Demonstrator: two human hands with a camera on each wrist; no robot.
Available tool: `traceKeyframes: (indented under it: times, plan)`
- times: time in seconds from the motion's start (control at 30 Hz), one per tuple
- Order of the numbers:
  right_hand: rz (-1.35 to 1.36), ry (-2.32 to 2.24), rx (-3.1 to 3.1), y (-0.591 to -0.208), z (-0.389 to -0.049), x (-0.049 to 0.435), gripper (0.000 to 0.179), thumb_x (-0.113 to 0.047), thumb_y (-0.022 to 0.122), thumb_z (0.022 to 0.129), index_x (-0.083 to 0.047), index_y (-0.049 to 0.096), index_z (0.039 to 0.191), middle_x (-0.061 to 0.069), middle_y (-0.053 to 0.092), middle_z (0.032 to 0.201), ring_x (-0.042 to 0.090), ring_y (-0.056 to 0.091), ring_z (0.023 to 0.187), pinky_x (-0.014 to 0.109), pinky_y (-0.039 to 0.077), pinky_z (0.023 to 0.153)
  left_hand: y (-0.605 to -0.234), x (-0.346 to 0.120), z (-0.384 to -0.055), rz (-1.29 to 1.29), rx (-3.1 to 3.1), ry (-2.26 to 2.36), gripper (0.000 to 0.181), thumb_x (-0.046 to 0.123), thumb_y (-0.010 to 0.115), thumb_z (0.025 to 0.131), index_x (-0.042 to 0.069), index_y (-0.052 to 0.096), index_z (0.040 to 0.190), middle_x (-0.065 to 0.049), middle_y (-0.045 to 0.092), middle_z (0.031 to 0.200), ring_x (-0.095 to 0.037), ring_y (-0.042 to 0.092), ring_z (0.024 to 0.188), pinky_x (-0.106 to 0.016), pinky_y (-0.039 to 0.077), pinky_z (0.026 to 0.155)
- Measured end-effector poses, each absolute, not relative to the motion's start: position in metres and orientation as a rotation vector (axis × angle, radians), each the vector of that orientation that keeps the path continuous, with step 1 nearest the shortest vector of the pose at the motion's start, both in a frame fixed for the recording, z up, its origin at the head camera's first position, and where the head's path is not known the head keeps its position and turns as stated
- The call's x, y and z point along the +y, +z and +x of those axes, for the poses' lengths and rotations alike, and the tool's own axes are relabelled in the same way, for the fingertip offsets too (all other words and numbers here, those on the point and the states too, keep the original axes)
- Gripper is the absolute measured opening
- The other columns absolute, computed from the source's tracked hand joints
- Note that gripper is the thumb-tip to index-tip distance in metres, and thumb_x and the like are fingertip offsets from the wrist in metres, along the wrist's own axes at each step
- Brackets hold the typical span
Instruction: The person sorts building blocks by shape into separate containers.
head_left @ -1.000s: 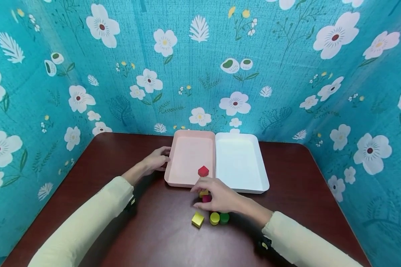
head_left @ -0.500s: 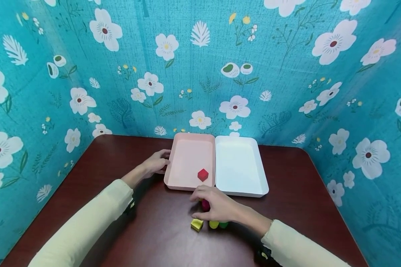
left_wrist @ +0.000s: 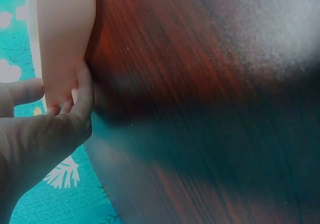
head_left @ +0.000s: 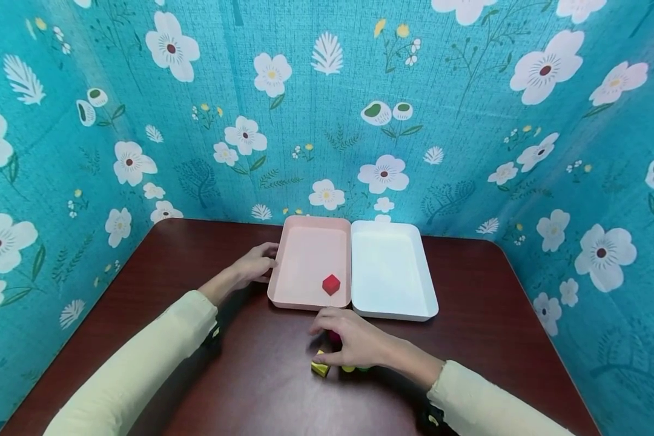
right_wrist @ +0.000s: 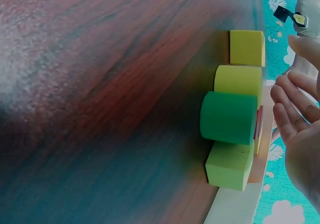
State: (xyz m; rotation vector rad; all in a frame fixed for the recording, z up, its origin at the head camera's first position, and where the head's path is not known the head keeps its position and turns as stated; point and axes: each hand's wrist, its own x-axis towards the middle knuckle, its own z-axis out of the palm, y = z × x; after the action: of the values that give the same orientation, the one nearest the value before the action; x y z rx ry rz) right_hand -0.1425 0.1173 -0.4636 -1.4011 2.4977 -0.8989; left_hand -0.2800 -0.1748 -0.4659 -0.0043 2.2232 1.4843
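Observation:
My left hand (head_left: 253, 264) rests against the outer left wall of the pink tray (head_left: 313, 248), its fingers touching the side. In the left wrist view the same hand (left_wrist: 47, 134) has the thumb apart from the fingers, at the tray's edge. One red cube (head_left: 331, 284) lies inside that tray. My right hand (head_left: 354, 339) hovers over a group of blocks with thumb and fingers spread, nothing between them. Its thumb overlaps a yellow cube (head_left: 319, 369) in the head view. The right wrist view shows a yellow cylinder (right_wrist: 239, 78), a green cylinder (right_wrist: 227, 118) and a yellow-green block (right_wrist: 229, 166).
A white tray (head_left: 392, 266) stands directly right of the pink one, near the back of the dark wooden table (head_left: 240, 387). Behind the table hangs a blue flowered cloth (head_left: 327, 121). A dark red block (head_left: 334, 338) shows partly behind the right hand.
My right hand has moved toward me over the blocks, its thumb now reaching across the yellow cube. The left hand stays at the pink tray. The head view has tilted slightly.

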Motion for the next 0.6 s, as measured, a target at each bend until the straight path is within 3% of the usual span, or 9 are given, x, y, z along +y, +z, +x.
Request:
traceKeyframes:
  times: [0.6]
  plan:
    - [-1.429,-0.887,2.456,-0.4719,-0.1348,0.1183,0.034,-0.024,0.085,0.091,-0.010,0.073,0.119,-0.001,0.069,0.117,0.015,0.065,0.108,0.023,0.051,0.097,-0.4641,-0.1739,-0.2787,-0.022,2.227,1.467,0.059,0.010,0.047,0.108,0.010,0.031,0.164,-0.019,0.046,0.154,-0.036,0.057,0.130,-0.059,0.052,0.106]
